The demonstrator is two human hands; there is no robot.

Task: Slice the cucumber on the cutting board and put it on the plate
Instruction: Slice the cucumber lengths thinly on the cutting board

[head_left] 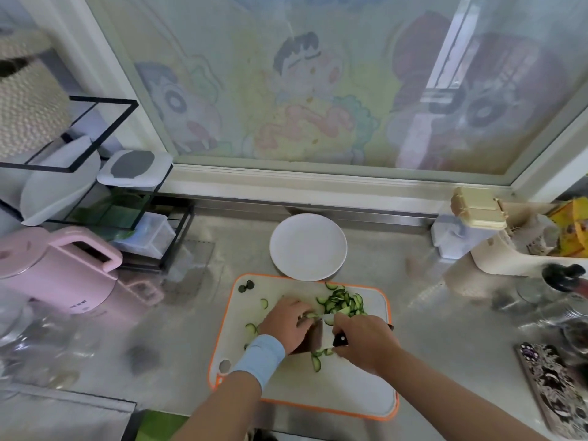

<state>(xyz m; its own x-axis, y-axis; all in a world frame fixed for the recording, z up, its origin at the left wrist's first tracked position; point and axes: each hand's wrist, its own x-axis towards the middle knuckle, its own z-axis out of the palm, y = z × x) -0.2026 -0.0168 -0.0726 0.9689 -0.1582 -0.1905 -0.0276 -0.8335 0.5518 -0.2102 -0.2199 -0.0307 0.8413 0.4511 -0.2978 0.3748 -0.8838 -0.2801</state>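
Steel counter (445, 329), and on it the orange-rimmed cutting board (343, 386), with the white plate (308, 246) just past its far edge. The left hand (286, 323) curls down over the cucumber stub (310, 315), pinning it to the board. The right hand (366, 342) is wrapped round the black handle of the knife (313, 338), blade against the left knuckles. Cut slices (343, 303) lie heaped on the board's far right.

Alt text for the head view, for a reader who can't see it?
On an orange-rimmed cutting board, the left hand holds a cucumber while the right hand grips a knife cutting it. Cut slices lie piled on the board; the white plate behind it has none.
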